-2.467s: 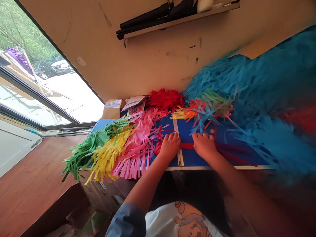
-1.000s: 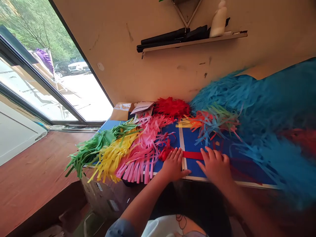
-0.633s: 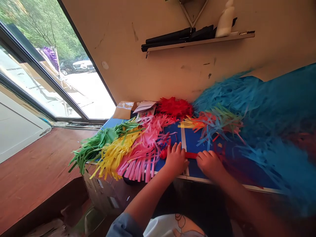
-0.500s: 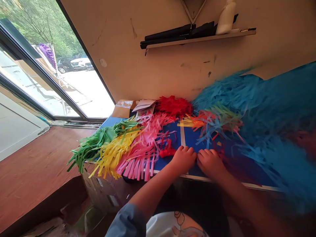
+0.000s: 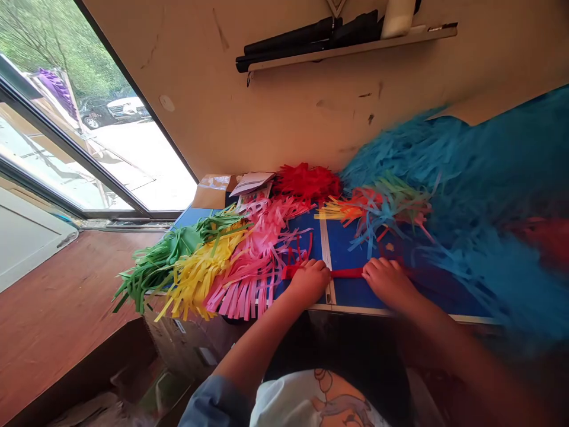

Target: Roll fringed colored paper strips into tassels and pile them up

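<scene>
A red fringed tissue paper strip [image 5: 347,273] runs level across the blue tabletop [image 5: 351,292] near its front edge. My left hand [image 5: 311,279] is closed over its left part, and loose red fringe sticks up beyond the fingers. Around its right part, my right hand [image 5: 384,280] is closed too, a short gap away. Between the hands the red paper looks narrow and bunched. Just left of my left hand lies pink fringed paper [image 5: 240,290]; past my right hand the red end is blurred and hard to make out.
Yellow fringe [image 5: 200,276] and green fringe [image 5: 178,249] hang over the table's left front edge. Behind are a red fringe pile [image 5: 309,182], a multicoloured bundle [image 5: 377,207] and an envelope [image 5: 212,193]. Blue fringe [image 5: 480,207] heaps at right. A shelf [image 5: 355,47] crosses the wall.
My hands have moved apart from nearly touching, my left hand going left. A stretch of red paper now shows between them. The view has shifted slightly.
</scene>
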A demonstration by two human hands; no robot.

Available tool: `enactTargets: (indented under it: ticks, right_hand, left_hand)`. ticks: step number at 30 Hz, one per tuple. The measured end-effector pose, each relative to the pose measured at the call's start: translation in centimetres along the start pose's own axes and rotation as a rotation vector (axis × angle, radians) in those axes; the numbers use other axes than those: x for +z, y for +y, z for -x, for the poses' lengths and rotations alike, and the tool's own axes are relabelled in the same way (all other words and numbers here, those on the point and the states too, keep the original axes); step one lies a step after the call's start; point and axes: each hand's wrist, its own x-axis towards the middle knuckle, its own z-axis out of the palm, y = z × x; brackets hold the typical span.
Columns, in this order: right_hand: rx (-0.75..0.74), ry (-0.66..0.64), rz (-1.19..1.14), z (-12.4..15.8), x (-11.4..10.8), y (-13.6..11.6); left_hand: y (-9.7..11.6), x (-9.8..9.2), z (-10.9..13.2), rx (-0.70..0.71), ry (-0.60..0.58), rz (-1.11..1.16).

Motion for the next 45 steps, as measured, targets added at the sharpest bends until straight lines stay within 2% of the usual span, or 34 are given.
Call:
enactTargets:
  ticks: [5,9,12,18,22,31,40,45]
  right_hand:
    - [-0.037,-0.025,0.002,-0.1,-0.7,-0.2]
    - [-0.068,-0.049,-0.041,-0.2,-1.2,-0.7]
    - [-0.103,-0.089,-0.118,-0.7,-1.3,-0.7]
    - [-0.072,-0.254,-0.293,-2.8,-1.3,0.6]
    - [-0.012,-0.343,-0.290,-3.8,-1.9,0.8]
    - [0.125,-0.421,-0.256,-3.9,-2.7,0.3]
    - [0.103,-0.526,-0.213,-4.8,-3.0,0.3]
    - [0.105,-0.539,-0.193,-4.5,-2.6,0.2]
  left_hand:
    - [1.9,-0.5,-1.5,-0.020,0.031,0.024]
    - [3.4,0.0,-3.4,0.012,-0.007,0.063]
    - [3.6,0.4,-4.0,-0.006,-0.036,0.076]
    - [3.1,0.8,-3.5,-0.083,-0.074,0.089]
    - [2.6,0.7,-2.9,-0.145,-0.069,0.101]
    - [0.9,-0.6,-1.7,-0.141,-0.046,0.122]
    - [0.2,-0.4,-0.6,-0.191,-0.051,0.133]
    - [-0.2,0.0,-0.4,-0.204,-0.041,0.109]
